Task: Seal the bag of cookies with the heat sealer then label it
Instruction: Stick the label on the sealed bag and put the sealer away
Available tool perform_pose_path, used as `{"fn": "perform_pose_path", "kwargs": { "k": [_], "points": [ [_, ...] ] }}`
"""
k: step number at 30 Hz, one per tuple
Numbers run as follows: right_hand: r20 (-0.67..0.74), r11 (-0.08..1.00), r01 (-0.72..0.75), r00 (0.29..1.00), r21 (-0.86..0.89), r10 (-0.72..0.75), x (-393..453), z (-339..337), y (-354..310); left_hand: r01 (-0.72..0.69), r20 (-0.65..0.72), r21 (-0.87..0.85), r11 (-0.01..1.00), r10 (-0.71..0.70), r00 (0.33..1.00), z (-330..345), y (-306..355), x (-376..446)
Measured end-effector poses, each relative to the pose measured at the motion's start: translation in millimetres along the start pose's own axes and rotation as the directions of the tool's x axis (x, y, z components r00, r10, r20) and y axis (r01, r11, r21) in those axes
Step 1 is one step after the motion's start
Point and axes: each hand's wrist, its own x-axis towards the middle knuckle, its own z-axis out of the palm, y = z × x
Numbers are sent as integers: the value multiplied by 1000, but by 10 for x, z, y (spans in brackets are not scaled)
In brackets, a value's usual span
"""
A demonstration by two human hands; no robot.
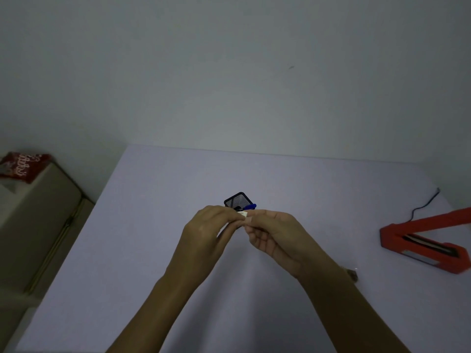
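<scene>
While the room lies dim, we look down on a pale table (153, 250) that runs back to a plain wall (229, 72). At far left, off the table, we see a red printed packet (24, 166) resting on top of a beige box-like unit (38, 212); we cannot tell whether this is the cookie bag. Moving right, our left hand (206, 231) is raised over the middle of the table, fingers curled narrow and tips pinched on a small white slip (242, 214), apparently a label, though it is too small to read. Just behind the fingertips stands a black mesh holder (235, 200) with a blue pen (250, 206) poking from it toward the right. Our right hand (272, 233) meets the left at that same white slip, thumb and forefinger closed on its other edge, the remaining fingers folded loosely beneath. Both forearms rise from the bottom edge and converge at the centre. Near the right wrist a small dark object (353, 273) lies on the table, too blurred for us to identify. At far right sits the red heat sealer (428, 240), its arm lifted so the jaws stand apart in a V, well clear of both hands. A thin black cord (425, 203) trails away behind it toward the table's back edge.
</scene>
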Motion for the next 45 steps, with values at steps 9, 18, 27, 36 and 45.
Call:
{"fn": "perform_pose_path", "kwargs": {
  "k": [9,18,27,36,45],
  "points": [
    [38,999,-24,999,32,23,4,-42,46,-16,-12,41,999,16,1000,63,13,-59],
    [51,997,-55,997,63,52,69,-78,62,37,-11,39,999,-37,999,132,14,-28],
    [60,998,-33,998,48,30,158,-162,48,178,19,-79,981,-177,984,248,5,68],
    [-132,992,-95,988,-85,84,524,-397,298,425,9,-243,872,-436,900,291,-50,190],
    [-444,888,-428,838,-171,318,1185,-1014,1621,613,224,-292,734,-571,790,349,-184,236]
  ]
}}
